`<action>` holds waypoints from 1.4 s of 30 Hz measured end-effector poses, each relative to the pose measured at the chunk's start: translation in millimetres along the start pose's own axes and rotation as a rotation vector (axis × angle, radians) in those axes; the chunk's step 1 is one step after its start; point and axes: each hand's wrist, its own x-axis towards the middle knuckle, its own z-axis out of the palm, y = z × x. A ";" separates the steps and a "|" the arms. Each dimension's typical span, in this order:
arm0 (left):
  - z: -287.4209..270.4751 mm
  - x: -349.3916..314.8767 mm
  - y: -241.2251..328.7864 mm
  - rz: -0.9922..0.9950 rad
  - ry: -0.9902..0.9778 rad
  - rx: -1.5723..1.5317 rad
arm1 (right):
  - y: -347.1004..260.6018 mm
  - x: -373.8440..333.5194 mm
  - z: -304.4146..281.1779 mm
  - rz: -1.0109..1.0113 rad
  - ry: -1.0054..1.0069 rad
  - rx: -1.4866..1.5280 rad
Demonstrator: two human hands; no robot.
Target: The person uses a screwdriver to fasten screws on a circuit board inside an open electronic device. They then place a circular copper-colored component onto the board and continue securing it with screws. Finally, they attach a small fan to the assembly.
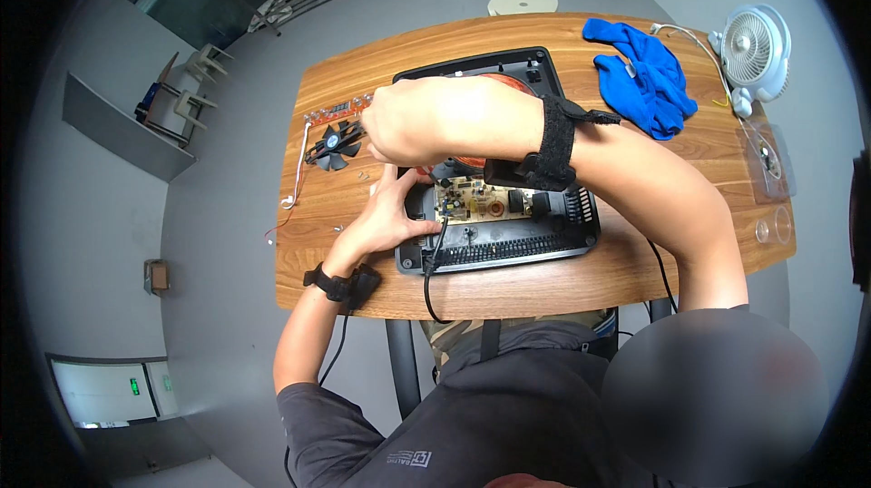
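An opened black induction cooker base (508,257) lies before me, its tan circuit board (476,200) exposed and a black cord leaving its near side. My left hand (390,214) grips the left end of this base, thumb and index finger spread over its edge. Above it my right hand (395,125) is closed, its wrist crossing over the copper coil (513,82). A black fan (335,144) lies just left of the right hand's curled fingers, its frame reaching them. What those fingers hold is hidden. Farther up is an orange-red control board (337,112) with a white cable.
The black coil housing (540,66) stands behind the base. A blue cloth (644,80) is at the far right, near a white desk fan (753,48). Clear plastic containers (773,227) stand on the right edge. Small screws (363,175) are scattered on the wooden table (345,202).
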 end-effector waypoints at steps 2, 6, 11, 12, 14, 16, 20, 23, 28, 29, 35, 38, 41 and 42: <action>-0.2 1.0 -0.9 -0.009 -0.009 0.017 | 1.0 -0.6 -0.6 0.033 0.014 0.015; 2.7 -4.6 -13.8 -0.040 -0.026 0.001 | -11.4 -6.6 -13.1 0.096 -0.069 0.038; 4.4 -0.3 -13.1 0.046 0.017 0.028 | -6.3 -18.2 -22.1 -0.006 -0.050 -0.017; 4.4 -2.5 -13.3 0.055 0.033 0.038 | -8.1 -18.1 -24.6 -0.032 -0.059 -0.014; 4.4 -3.7 -14.0 0.039 0.029 0.048 | -8.6 -20.2 -20.2 -0.074 0.032 -0.003; 4.1 -1.6 -12.5 0.047 0.026 0.054 | -4.6 -18.0 -12.0 -0.062 0.034 0.047; 3.0 -2.2 -10.7 0.053 0.028 0.053 | -2.5 -10.3 -0.6 -0.042 0.077 0.040; 5.0 -0.7 -16.1 0.013 0.005 0.004 | -6.6 -9.9 -9.1 -0.002 0.038 -0.003; 5.7 -2.3 -14.1 0.034 0.030 0.030 | 2.2 -7.7 -10.1 -0.049 -0.047 -0.047; 4.9 -1.6 -14.3 0.056 0.034 0.037 | 1.1 -10.5 -11.8 -0.032 -0.043 -0.042; 5.7 -0.6 -10.9 0.105 0.075 0.029 | -1.8 -20.9 -15.0 -0.013 0.020 -0.004; 6.6 -0.7 -13.9 0.102 0.081 0.039 | -6.8 -18.9 -17.4 0.051 -0.018 0.002; 7.9 -3.7 -17.8 0.077 0.073 0.041 | -8.7 -16.1 -17.6 0.097 -0.067 -0.025; 7.5 -5.7 -18.0 0.065 0.069 0.042 | -8.5 -14.8 -16.3 0.103 -0.079 -0.039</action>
